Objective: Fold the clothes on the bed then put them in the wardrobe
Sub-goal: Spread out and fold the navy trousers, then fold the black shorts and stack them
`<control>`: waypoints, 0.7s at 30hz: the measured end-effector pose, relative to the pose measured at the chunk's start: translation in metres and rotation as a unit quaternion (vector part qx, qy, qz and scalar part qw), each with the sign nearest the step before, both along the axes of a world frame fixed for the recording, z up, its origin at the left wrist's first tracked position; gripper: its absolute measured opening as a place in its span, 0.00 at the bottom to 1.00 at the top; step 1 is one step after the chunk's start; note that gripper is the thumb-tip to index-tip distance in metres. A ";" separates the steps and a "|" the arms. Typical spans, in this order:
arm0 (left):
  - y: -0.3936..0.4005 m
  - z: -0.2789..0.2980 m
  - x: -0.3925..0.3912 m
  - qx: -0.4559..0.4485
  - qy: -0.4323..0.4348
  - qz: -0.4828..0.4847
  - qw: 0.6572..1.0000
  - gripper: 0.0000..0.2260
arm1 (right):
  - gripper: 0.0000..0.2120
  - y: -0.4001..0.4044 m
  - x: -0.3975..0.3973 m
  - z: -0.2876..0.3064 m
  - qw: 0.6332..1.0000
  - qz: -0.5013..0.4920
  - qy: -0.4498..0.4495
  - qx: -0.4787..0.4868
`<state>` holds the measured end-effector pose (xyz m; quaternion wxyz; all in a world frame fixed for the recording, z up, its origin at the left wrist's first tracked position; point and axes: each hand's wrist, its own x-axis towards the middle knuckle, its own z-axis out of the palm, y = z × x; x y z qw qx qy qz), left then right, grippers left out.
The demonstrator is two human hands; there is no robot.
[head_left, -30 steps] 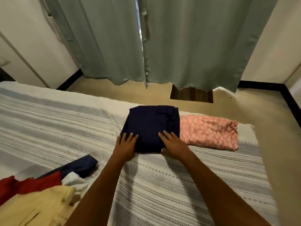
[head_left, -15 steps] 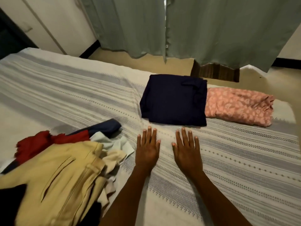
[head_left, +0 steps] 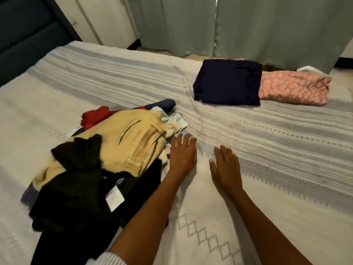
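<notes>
A folded navy garment (head_left: 228, 84) lies at the bed's far edge, touching a folded pink patterned garment (head_left: 292, 87) on its right. At the near left is a heap of unfolded clothes: yellow trousers (head_left: 131, 142) on top, a black garment (head_left: 80, 196) in front, red cloth (head_left: 93, 115) behind. My left hand (head_left: 182, 153) lies flat on the bedspread, fingers straight, right beside the heap's edge. My right hand (head_left: 225, 165) rests flat on the bedspread a little to the right. Neither holds anything.
The bed (head_left: 267, 150) has a white and grey striped spread. Green curtains (head_left: 267, 25) hang beyond the far edge. A dark headboard (head_left: 24, 35) stands at the far left, with a pale cupboard door (head_left: 103, 18) beside it.
Both hands left the folded navy garment and drew back toward me onto the bare spread. The view swung left and down, bringing the heap of clothes fully into sight.
</notes>
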<state>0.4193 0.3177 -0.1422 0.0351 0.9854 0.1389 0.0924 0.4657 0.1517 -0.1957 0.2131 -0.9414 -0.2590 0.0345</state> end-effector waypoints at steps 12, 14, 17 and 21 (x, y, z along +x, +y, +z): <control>0.030 0.081 -0.149 0.106 0.148 0.124 0.975 0.20 | 0.15 0.018 -0.168 0.061 0.977 0.111 0.058 0.175; 0.028 0.079 -0.156 0.092 0.166 0.132 0.973 0.24 | 0.19 0.023 -0.175 0.062 0.975 0.127 0.116 0.142; 0.030 0.108 -0.242 0.085 0.169 0.122 0.974 0.33 | 0.29 0.017 -0.254 0.096 0.972 0.143 0.166 0.085; 0.040 0.121 -0.285 0.100 0.195 0.104 0.970 0.32 | 0.29 0.014 -0.283 0.115 0.973 0.148 0.175 0.040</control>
